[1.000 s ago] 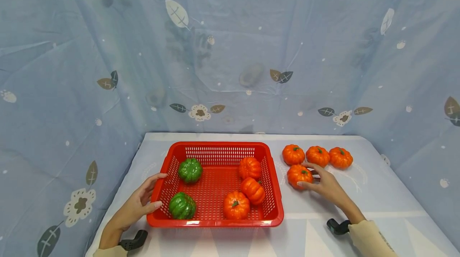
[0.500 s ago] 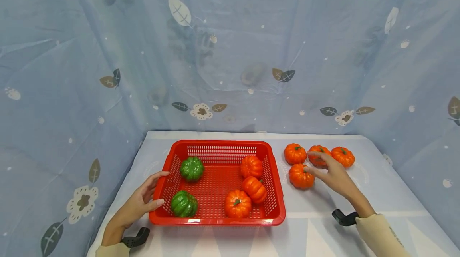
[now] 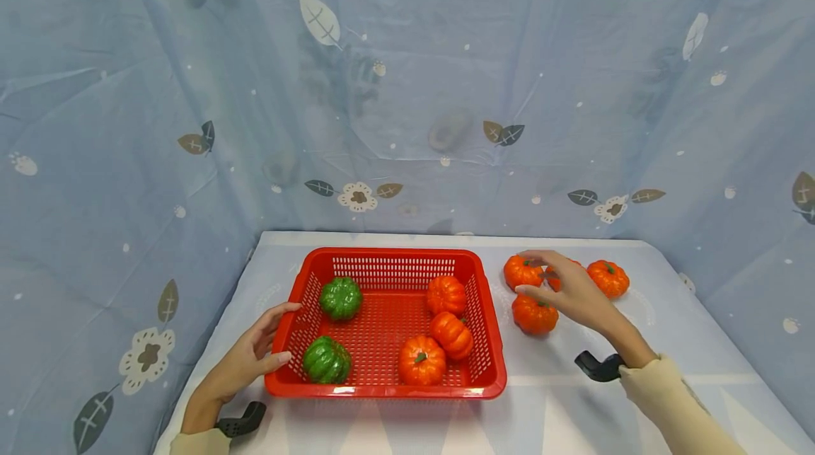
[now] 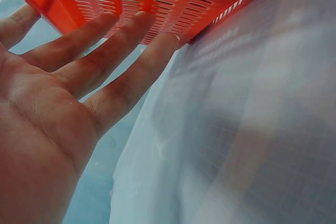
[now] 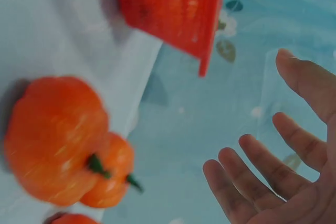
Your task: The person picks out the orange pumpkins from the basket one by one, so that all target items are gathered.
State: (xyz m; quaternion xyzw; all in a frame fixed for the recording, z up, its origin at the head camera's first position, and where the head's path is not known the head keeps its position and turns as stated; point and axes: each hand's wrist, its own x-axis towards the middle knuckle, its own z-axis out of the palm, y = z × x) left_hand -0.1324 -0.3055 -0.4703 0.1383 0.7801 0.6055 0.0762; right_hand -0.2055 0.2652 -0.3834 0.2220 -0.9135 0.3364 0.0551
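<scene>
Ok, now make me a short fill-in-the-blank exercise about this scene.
The basket is coloured ____.
Inside it, the green vegetables number ____.
Outside it, the orange pumpkins number ____.
The hand nearest the basket is the person's ____ one.

Missing words: red; two; four; left.

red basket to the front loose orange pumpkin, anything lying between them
Nothing: the head view shows only a narrow strip of bare tabletop between the red basket and the front orange pumpkin.
</scene>
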